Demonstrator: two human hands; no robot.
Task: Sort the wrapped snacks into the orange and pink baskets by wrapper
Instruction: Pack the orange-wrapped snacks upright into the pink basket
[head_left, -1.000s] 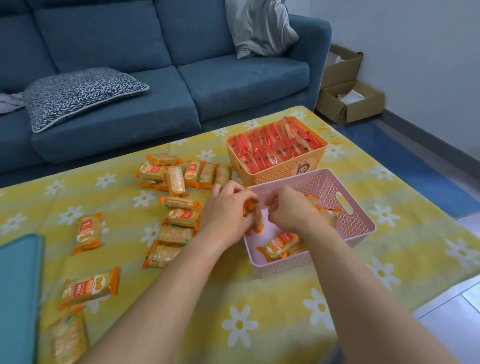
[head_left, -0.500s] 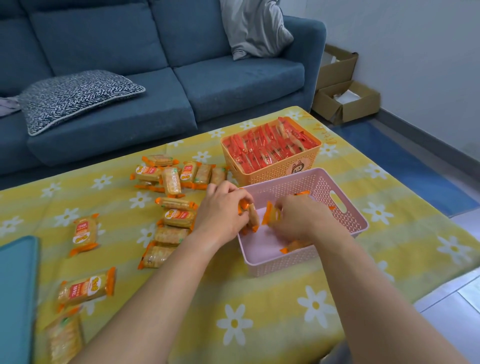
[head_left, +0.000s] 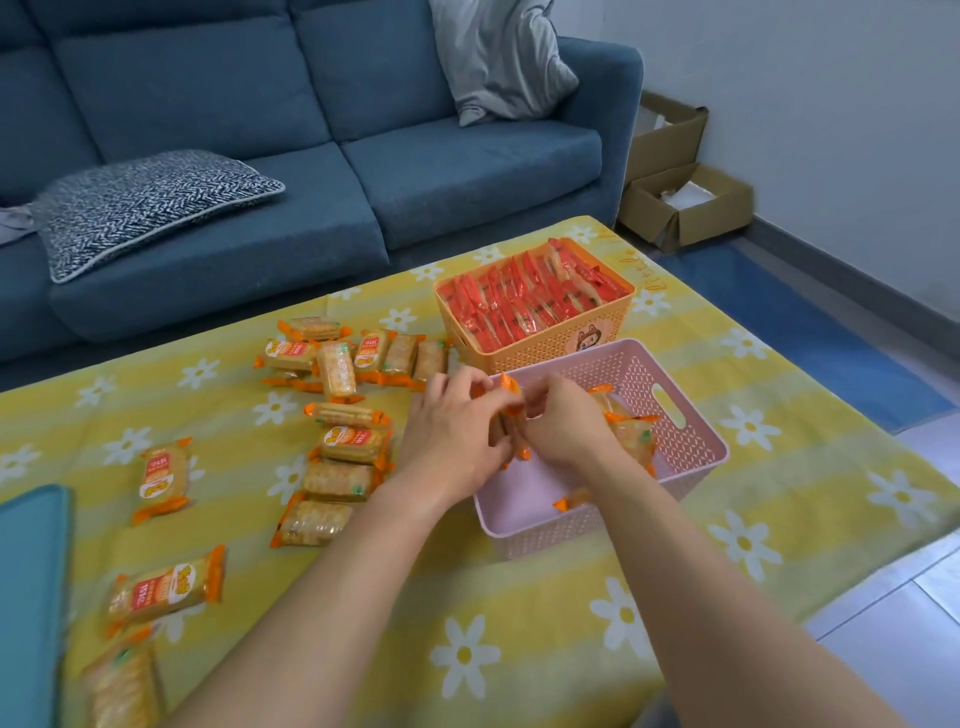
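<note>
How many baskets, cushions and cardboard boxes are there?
Baskets: 2 (orange plastic lattice basket, pink plastic lattice basket)
Cushions: 2 (black-and-white patterned cushion, plain grey cushion)
Boxes: 2 (farther brown cardboard box, nearer brown cardboard box)
Total: 6

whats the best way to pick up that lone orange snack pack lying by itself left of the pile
Come from straight above and pinch the lone snack pack across its two long edges at the middle. It lies flat on the tablecloth, label up and free on every side. Its crimped orange ends look thin and floppy, so they would likely give a poor hold.
</note>
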